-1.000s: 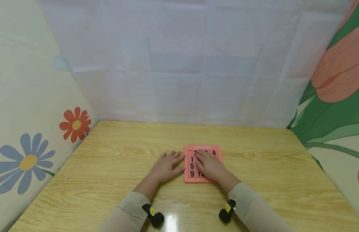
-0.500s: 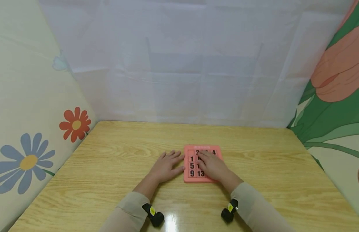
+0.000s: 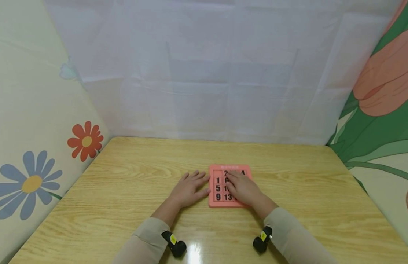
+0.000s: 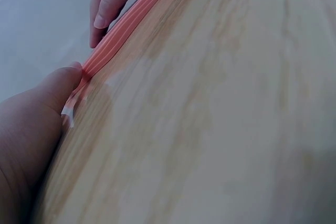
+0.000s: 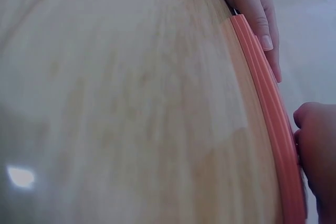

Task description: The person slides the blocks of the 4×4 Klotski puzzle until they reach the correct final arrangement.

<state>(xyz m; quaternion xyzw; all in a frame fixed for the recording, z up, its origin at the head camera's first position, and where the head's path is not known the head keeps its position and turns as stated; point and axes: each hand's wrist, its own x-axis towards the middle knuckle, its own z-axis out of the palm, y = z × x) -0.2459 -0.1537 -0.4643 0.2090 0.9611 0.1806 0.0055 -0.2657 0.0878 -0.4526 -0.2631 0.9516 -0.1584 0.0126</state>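
Observation:
A pink sliding number puzzle with black numerals lies flat on the wooden table. Its top-left cell shows no tile, with the 2 tile just right of it. My right hand lies over the puzzle's right half, fingertips on the upper tiles, hiding several numerals. Flat on the table, my left hand has its fingers spread, and its thumb and index fingertips touch the puzzle's left edge. The left wrist view shows that thumb against the pink frame. In the right wrist view my right hand rests above the frame.
The wooden table extends around the puzzle on all sides. A white cloth hangs behind its far edge. Flower-printed panels stand at left and right. Both sleeves carry a small black wrist camera.
The 2 tile has slid right, leaving the top-left cell uncovered. My right hand has shifted slightly right with it, revealing more of the numerals. The left hand stays put.

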